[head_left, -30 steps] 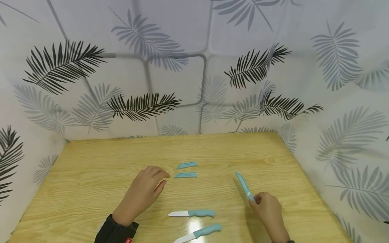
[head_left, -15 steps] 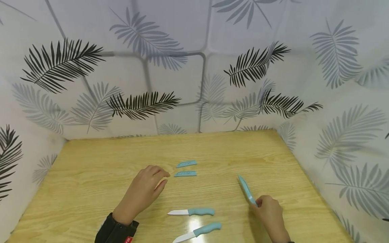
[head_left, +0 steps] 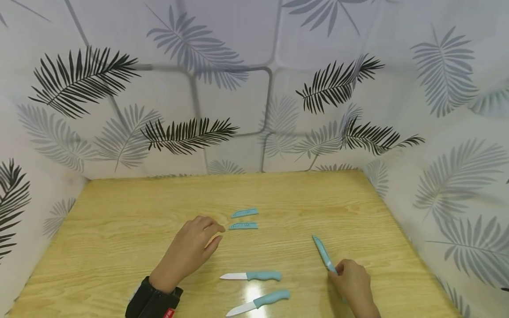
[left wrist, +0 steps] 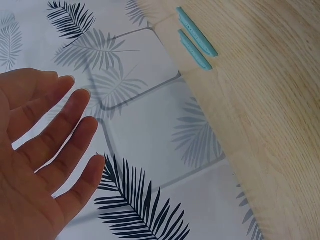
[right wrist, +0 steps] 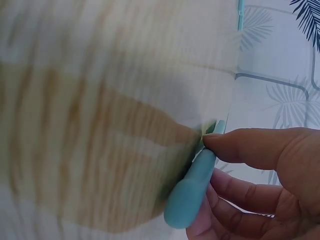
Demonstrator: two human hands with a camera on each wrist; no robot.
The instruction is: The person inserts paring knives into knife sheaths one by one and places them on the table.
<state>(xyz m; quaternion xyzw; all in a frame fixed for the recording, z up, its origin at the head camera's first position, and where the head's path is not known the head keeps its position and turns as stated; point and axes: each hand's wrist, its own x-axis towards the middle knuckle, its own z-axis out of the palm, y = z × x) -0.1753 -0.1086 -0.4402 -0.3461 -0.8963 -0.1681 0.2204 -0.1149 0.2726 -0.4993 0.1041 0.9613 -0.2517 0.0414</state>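
Note:
My right hand [head_left: 353, 284] pinches a sheathed paring knife [head_left: 324, 253] between thumb and fingers, low over the right part of the table. In the right wrist view its light-blue handle [right wrist: 192, 187] points back along the palm. My left hand [head_left: 191, 247] hovers with loosely bent fingers and holds nothing. Just right of its fingertips lie two light-blue blade sheaths, the nearer sheath [head_left: 243, 226] and the farther sheath [head_left: 244, 213]. Closer to me rest two bare paring knives with white blades and light-blue handles, the upper knife [head_left: 262, 276] and the lower knife [head_left: 271, 299].
The wood-grain table [head_left: 131, 212] runs back to a leaf-patterned cloth [head_left: 238, 106], which also rises along both sides. A bright reflection shows around the two bare knives. A dark cuff [head_left: 153, 300] covers my left wrist.
My right hand has come slightly down and toward me with the sheathed paring knife, whose tip has dropped nearer the table. My left hand has barely moved.

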